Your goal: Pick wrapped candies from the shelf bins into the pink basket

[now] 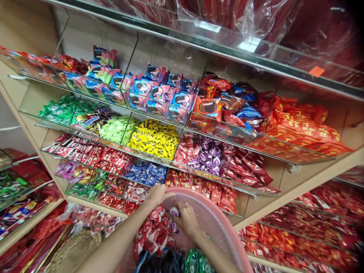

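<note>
A pink plastic basket stands below the shelves, with red-and-white wrapped candies, dark packets and green candies inside. My left hand is at the basket's far rim, its fingers wrapped over the edge. Inside the basket, my right hand has its fingers curled around a purple-and-white wrapped candy, beside the red-and-white ones.
Tiered glass-fronted shelves hold yellow candies, purple candies, cookie packets and orange packets. A woven basket sits low at the left. Plastic-wrapped red goods lie on top.
</note>
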Motion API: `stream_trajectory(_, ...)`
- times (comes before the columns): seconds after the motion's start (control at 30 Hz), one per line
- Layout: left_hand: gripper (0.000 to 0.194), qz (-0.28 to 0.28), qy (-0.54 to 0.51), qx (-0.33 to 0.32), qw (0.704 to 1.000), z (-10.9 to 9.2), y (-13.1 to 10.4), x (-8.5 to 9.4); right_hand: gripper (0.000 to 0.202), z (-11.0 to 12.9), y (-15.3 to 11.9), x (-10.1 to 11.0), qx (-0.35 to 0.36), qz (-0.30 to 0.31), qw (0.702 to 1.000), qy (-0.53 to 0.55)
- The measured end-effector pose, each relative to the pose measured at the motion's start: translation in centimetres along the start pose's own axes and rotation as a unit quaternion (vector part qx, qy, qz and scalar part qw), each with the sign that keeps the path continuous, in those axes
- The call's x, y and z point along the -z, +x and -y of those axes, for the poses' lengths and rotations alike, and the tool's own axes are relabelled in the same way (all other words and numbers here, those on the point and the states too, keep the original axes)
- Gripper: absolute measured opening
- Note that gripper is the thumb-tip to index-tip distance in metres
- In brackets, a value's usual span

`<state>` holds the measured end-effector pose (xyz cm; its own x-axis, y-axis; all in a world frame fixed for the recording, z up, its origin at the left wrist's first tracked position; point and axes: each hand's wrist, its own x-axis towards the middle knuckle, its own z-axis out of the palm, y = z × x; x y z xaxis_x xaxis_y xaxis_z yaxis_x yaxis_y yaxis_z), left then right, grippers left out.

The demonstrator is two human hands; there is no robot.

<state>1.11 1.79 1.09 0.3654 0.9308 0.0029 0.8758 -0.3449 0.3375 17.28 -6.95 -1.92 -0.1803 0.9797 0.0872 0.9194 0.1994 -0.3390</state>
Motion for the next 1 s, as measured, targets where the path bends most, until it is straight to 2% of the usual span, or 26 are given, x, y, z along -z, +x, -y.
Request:
stream_trajectory(0.13,0.062,0.002,0.0,0.005,1.0,0.0,-0.2,0.0,0.03,0.7,0.0,0.4,-0.005,0.014,1.0,-0.021)
stream_trajectory(0.23,0.061,-0.005,0.0,0.008,1.0,0.1,-0.3,-0.2,0.032,1.7,0.2,3.1,0.023,-0.013,0.999,-0.018)
stream_trajectory(0.3,0.062,-0.011,-0.005,0.007,1.0,0.1,-0.3,-0.4,0.031,2.4,0.5,6.2,0.056,-0.053,0.997,-0.004)
stream_trajectory(0.4,0.065,-0.008,-0.003,0.011,1.0,0.2,-0.2,-0.6,0.028,2.8,1.2,11.9,0.081,-0.132,0.988,0.002)
stream_trajectory(0.5,0.065,-0.003,-0.001,0.01,1.0,0.2,-0.3,-0.5,0.025,1.8,2.2,17.6,0.088,-0.208,0.974,-0.029)
stream_trajectory(0.57,0.064,-0.008,0.0,0.007,1.0,0.2,-0.3,-0.5,0.028,0.5,2.9,20.6,0.092,-0.214,0.969,-0.078)
stream_trajectory(0.63,0.064,-0.008,-0.001,0.003,1.0,0.2,-0.3,-0.5,0.038,-0.9,3.6,22.7,0.11,-0.159,0.972,-0.136)
stream_trajectory(0.7,0.063,-0.006,-0.004,0.0,1.0,0.2,-0.3,-0.5,0.049,-2.0,4.3,24.0,0.126,-0.087,0.97,-0.189)
stream_trajectory(0.77,0.064,-0.007,-0.007,0.0,1.0,0.3,-0.2,-0.6,0.051,-2.4,4.7,24.6,0.129,-0.04,0.964,-0.229)
stream_trajectory(0.83,0.066,-0.009,-0.003,0.005,1.0,0.2,-0.2,-0.7,0.046,-2.5,5.0,24.7,0.127,-0.025,0.958,-0.257)
stream_trajectory(1.0,0.066,-0.014,0.008,0.015,1.0,0.2,-0.3,-0.7,0.032,-2.2,4.9,24.4,0.129,-0.031,0.945,-0.299)
